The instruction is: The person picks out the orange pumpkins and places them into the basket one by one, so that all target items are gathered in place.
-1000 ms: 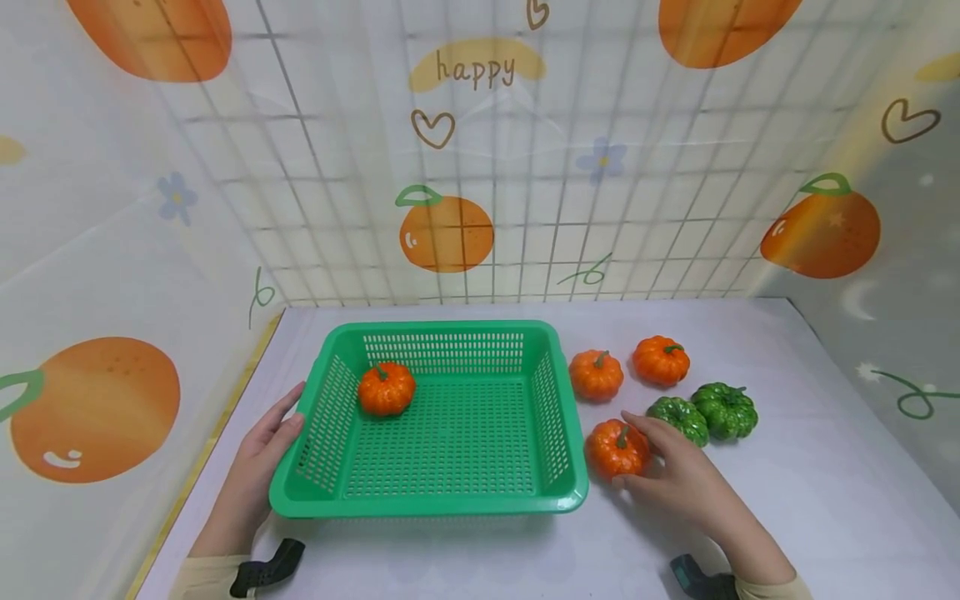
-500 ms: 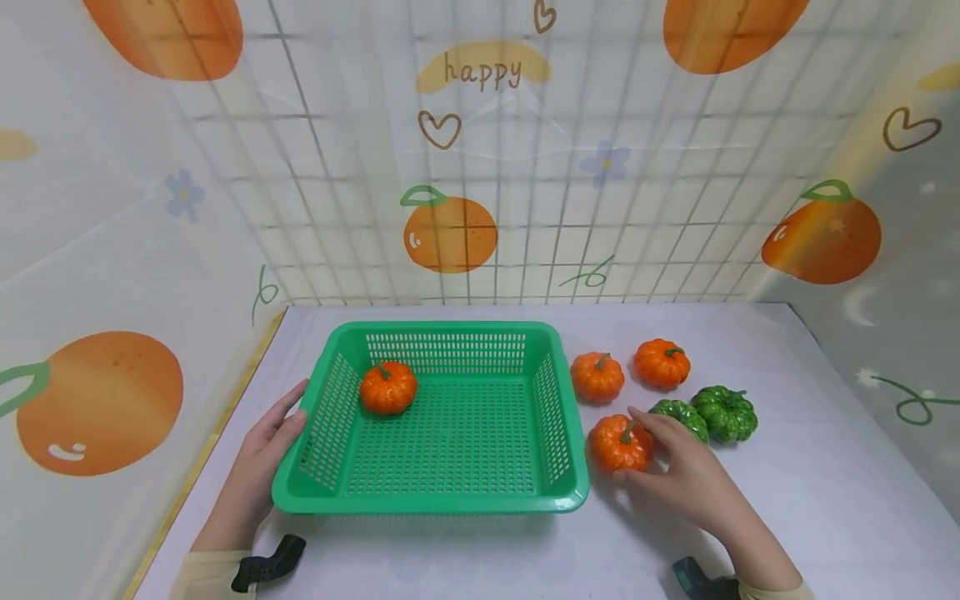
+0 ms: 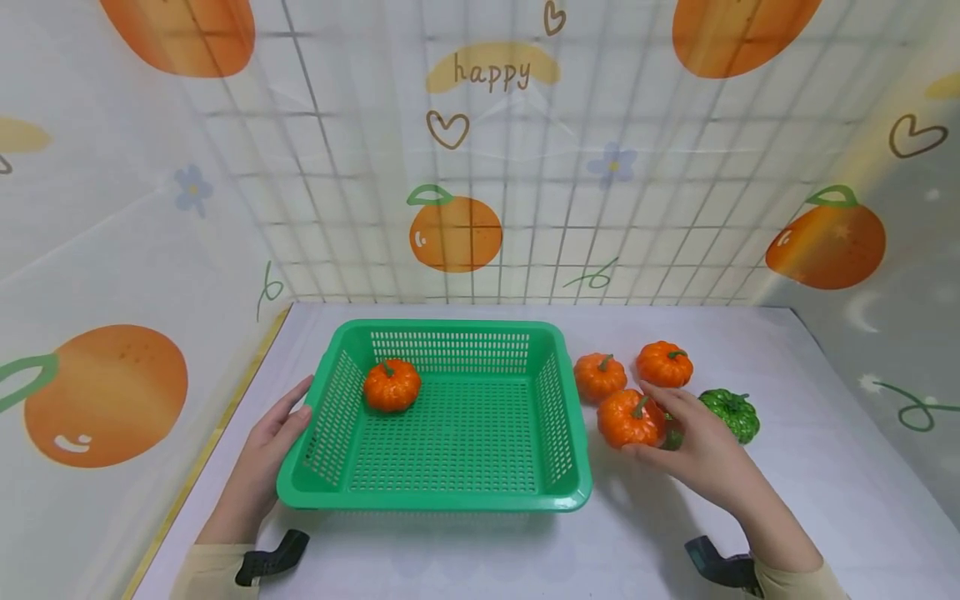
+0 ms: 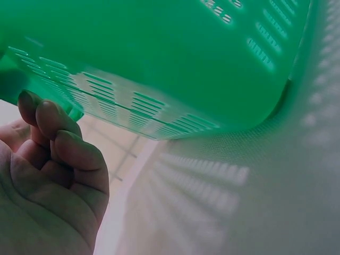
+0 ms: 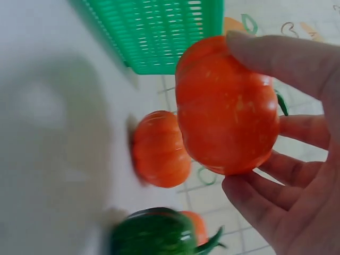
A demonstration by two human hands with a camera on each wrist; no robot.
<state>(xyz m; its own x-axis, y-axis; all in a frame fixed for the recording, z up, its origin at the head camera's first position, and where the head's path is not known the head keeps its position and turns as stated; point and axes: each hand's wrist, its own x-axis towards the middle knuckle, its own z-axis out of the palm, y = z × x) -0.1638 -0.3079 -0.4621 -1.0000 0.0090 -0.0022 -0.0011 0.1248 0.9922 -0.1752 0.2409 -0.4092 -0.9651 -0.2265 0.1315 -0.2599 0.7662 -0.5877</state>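
My right hand (image 3: 708,454) pinches a small orange pumpkin (image 3: 628,419) between thumb and fingers. The right wrist view shows this pumpkin (image 5: 228,109) raised off the table. At the left, my left hand (image 3: 262,454) holds the side rim of a green plastic basket (image 3: 435,502); in the left wrist view its fingers (image 4: 79,151) curl by the rim. One orange pumpkin (image 3: 392,385) sits inside the basket at its back left. Right of the basket lie two more orange pumpkins (image 3: 600,377) (image 3: 664,364). A green pumpkin (image 3: 672,435) is mostly hidden behind the held one and my right hand.
Another green pumpkin (image 3: 733,414) lies beyond my right hand. The white tabletop (image 3: 450,562) is bounded at the back by a wire grid (image 3: 525,250) behind a printed sheet, with sheets at both sides.
My right hand has lifted the orange pumpkin off the table and moved it slightly away from me, over the nearer green pumpkin. The left hand has stayed at the basket's rim.
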